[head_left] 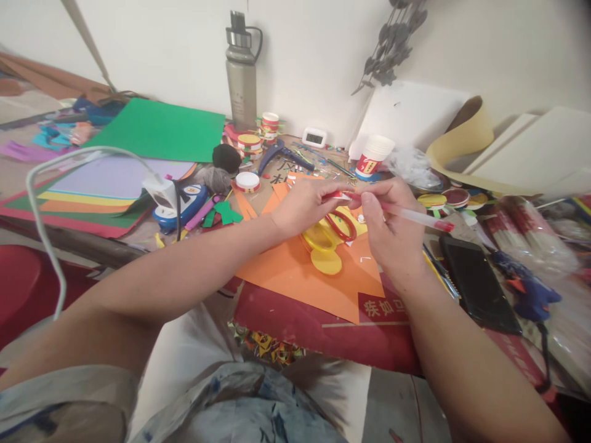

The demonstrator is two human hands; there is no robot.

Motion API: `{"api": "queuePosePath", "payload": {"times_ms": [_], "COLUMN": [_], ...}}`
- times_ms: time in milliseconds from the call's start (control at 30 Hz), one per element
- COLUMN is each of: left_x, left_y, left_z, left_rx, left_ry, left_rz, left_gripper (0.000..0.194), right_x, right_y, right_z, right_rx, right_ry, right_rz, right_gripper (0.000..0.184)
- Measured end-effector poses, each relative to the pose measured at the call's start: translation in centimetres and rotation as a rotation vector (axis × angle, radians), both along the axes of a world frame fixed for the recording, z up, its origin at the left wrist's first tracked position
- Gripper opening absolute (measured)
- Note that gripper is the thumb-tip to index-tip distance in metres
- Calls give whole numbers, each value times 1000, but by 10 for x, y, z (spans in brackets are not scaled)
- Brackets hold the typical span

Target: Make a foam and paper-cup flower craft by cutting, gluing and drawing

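My right hand point(394, 224) is closed around a pen point(418, 216) with a translucent barrel and a red end, which points out to the right. My left hand point(305, 206) pinches a small red and white piece point(340, 195), close against the pen's other end. The pen's tip is hidden by my fingers. Below my hands, scissors point(323, 239) with yellow and red handles lie on orange sheets point(295, 280). A yellow paper disc point(327, 262) rests beside the scissor handles.
To the left are a green sheet point(161, 129), stacked coloured paper and a blue power strip point(184, 206). A bottle point(242, 86), small drums point(249, 144) and paper cups point(373, 157) stand at the back. On the right lie a phone point(480, 280) and a glue gun point(530, 295).
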State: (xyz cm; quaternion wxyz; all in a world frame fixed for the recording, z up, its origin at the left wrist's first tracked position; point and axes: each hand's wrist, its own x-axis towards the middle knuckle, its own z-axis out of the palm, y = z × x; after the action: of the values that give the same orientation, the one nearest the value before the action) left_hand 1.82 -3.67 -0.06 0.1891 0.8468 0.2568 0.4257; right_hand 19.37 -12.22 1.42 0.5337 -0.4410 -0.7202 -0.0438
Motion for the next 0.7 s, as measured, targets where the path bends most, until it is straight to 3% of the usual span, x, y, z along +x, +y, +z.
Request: {"api": "queuePosePath", "payload": {"times_ms": [367, 700], "left_x": [0, 1], "left_y": [-1, 0], "left_z": [-1, -3], "left_rx": [-41, -58], "left_ry": [-30, -23], "left_rz": [-24, -13], "left_gripper": [28, 31], "right_x": [-1, 1], "right_y": [-2, -1], "right_z": [1, -2], "right_rx": [-63, -72], "right_ry": [-29, 4], "right_rz": [-71, -14], "right_gripper": [29, 27]}}
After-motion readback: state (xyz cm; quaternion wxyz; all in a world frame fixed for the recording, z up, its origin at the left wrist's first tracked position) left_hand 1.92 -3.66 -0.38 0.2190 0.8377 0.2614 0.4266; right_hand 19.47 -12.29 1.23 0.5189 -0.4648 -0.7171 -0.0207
